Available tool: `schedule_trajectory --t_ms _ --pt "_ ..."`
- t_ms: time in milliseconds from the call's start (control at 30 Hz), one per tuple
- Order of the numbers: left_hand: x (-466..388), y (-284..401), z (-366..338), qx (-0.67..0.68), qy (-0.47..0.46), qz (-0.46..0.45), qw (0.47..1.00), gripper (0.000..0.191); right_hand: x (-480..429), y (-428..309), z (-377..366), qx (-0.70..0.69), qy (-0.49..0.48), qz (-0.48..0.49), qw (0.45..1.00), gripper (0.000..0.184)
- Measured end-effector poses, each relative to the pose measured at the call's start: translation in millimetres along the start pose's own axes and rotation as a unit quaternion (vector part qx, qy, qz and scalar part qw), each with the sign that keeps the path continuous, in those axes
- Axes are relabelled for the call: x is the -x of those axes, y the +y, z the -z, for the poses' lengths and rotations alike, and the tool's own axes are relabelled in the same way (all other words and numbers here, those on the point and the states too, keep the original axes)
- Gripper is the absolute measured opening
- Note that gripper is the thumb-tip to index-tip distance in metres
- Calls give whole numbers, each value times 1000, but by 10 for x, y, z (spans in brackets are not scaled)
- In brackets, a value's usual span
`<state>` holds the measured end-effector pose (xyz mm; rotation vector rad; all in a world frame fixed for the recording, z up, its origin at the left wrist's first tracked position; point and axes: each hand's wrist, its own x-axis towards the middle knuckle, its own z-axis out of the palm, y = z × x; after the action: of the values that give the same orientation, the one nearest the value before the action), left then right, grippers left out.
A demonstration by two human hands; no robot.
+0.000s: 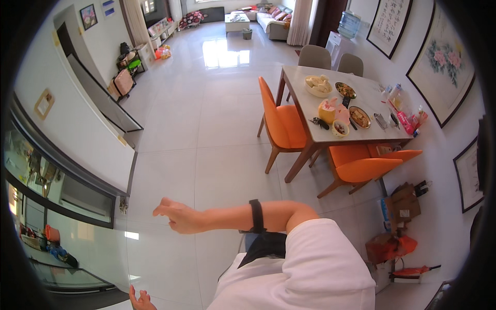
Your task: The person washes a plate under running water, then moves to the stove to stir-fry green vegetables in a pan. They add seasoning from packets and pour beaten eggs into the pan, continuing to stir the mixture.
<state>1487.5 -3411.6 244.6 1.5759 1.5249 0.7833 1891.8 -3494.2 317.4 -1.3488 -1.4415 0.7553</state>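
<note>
My right hand (pixel 180 217) reaches leftward across my front over the pale tiled floor (pixel 170 174). Its fingers are partly curled, one pointing out to the left, and nothing shows in it. A black strap (pixel 256 215) circles the right forearm. At the bottom edge, my left hand (pixel 141 300) is cut off by the frame; its visible fingers are apart and hold nothing that I can see. Nearest to both hands is a dark-framed glass sliding door (pixel 66 201) on the left, with no contact visible.
On the right stands a dining table (pixel 310 133) bearing dishes and a peeled pomelo (pixel 327 111). Orange chairs (pixel 281 120) flank it. Cardboard boxes (pixel 405 203) and red bags (pixel 387 247) line the right wall. A pink suitcase (pixel 122 83) stands farther off at left; a sofa (pixel 271 23) is at the back.
</note>
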Motion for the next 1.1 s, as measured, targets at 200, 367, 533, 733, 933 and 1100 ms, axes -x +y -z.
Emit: schedule_trajectory --t_ms 200,367,533,733,933,1100 --pt "-185 7 560 54 88 3 995 34 -865 -141 -927 -27 -114 -20 993 56" --pt "-486 54 993 40 150 -30 987 40 -1711 -77 -1667 -44 -183 132 973 56" --pt "-685 425 1500 -4 249 54 967 36 -2804 -299 -2369 -64 -331 102 936 52" --pt "-1774 304 1861 404 265 51 874 55 -3723 -707 -3736 -26 -354 296 887 78" --pt "-2974 -47 2373 597 70 10 799 82 -4437 -954 -5367 -16 -422 363 830 99" --pt "-3981 -555 3506 526 -3 51 849 89 -5488 -1124 -6543 53 -367 401 838 96"
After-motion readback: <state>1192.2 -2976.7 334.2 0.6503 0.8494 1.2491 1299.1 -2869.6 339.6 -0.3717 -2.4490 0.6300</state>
